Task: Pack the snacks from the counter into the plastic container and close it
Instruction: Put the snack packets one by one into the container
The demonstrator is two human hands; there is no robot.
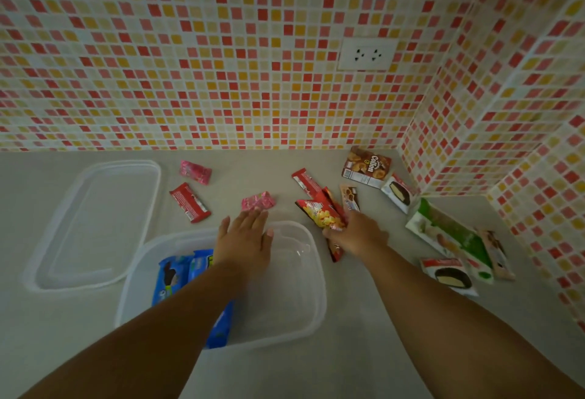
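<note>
I see my left hand (245, 238) reaching forward over the far rim of the clear plastic container (304, 313), palm down, fingers spread and holding nothing. My right hand (356, 234) sits just right of the container at about two o'clock from it, fingers closed around a red and yellow snack bag (323, 213).

Inside the container, along its left side, I count two blue biscuit packs (172, 278). Its lid (95, 224) lies flat on the counter (47, 335) at ten o'clock, touching the container's corner.

Loose on the counter at twelve o'clock: two pink candy wrappers (258, 203) and two red bars (189, 202). At two to three o'clock: one brown biscuit box (366, 166), one small brown packet (349, 197), two white cake packets (399, 192), one green and white bag (449, 232), and a pale bar (498, 254).
</note>
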